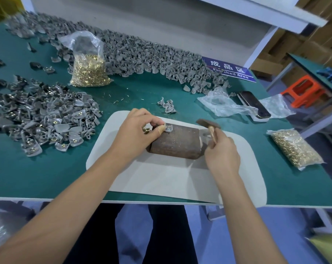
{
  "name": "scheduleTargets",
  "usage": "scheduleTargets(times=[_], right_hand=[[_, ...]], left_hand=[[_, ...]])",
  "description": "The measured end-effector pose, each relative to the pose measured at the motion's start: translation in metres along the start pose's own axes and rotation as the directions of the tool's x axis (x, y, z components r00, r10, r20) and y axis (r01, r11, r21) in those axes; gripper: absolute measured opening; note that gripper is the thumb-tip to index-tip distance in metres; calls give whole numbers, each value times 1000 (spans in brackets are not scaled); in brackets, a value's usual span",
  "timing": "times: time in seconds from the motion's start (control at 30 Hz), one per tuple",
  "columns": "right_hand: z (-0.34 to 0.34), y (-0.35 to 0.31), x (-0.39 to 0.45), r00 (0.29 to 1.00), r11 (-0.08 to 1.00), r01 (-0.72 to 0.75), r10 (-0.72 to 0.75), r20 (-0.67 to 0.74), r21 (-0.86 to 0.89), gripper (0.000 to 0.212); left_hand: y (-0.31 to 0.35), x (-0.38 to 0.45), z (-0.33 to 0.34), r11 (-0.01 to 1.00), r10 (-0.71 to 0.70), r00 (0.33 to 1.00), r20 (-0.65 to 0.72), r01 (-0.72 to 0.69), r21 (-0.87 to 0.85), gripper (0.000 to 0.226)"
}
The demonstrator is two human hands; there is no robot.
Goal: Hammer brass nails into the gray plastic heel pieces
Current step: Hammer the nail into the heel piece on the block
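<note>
The left hand [136, 128] pinches a gray heel piece [168, 128] on the far left corner of the rusty metal block [177, 142], with some brass nails [146, 129] kept under its curled fingers. The right hand [221, 156] grips the hammer [209, 125], raised just right of the piece. I judge this is the striking step; the next blow needs to land straight on the nail. A blue sign [230, 70] reads "成品区" and "Finished Area".

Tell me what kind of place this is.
Likely a small shoe-parts factory bench: heaps of gray heel pieces, bags of brass nails, and a blue "Finished Area" sign on the green table.
</note>
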State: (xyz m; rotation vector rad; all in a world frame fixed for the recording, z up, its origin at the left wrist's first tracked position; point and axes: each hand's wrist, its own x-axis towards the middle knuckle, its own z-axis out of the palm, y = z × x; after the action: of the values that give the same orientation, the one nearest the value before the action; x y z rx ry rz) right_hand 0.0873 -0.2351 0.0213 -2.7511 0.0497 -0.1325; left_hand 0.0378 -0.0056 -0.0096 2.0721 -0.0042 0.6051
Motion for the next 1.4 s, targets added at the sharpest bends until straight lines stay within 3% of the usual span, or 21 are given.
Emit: scheduleTargets(times=[0.13,0.2,0.27,0.33,0.43,0.6,0.7,0.87,1.03,1.27,1.4], right_hand=[[-1,-1,5,992,980,72,-52,-112,185,37],[-7,-6,7,970,934,214,-169,-173,286,20],[-17,-12,5,950,877,312,-286,-125,366,18],[-25,-15,5,923,869,380,-379,-67,318,23],[-34,-22,5,861,854,508,-500,-94,113,26],[-36,-25,7,827,820,562,-554,-95,110,39],[-36,-23,6,823,808,564,-531,-203,169,47],[-38,-21,5,820,818,573,-572,-30,60,37],[-36,-17,2,859,849,512,-503,-97,133,36],[-17,13,13,977,969,190,-170,-132,156,11],[-7,22,17,991,984,115,-104,-89,136,34]], left_hand=[[1,0,1,1000,-1,1000,-3,1,-2,9],[1,0,1,1000,-6,1000,-5,6,-2,7],[0,0,1,1000,-12,1000,-6,12,2,5],[-1,2,-1,1000,-10,1000,12,10,15,3],[-3,4,-3,999,-2,999,44,0,48,3],[-4,5,-3,999,-14,1000,25,13,46,4],[-4,5,-4,998,-29,999,17,28,49,5],[-2,5,-3,997,-44,999,22,42,62,9],[0,4,-4,997,-48,998,30,46,65,11],[-1,2,-3,998,-49,998,43,48,28,5],[-2,0,0,999,-44,999,28,44,29,4]])
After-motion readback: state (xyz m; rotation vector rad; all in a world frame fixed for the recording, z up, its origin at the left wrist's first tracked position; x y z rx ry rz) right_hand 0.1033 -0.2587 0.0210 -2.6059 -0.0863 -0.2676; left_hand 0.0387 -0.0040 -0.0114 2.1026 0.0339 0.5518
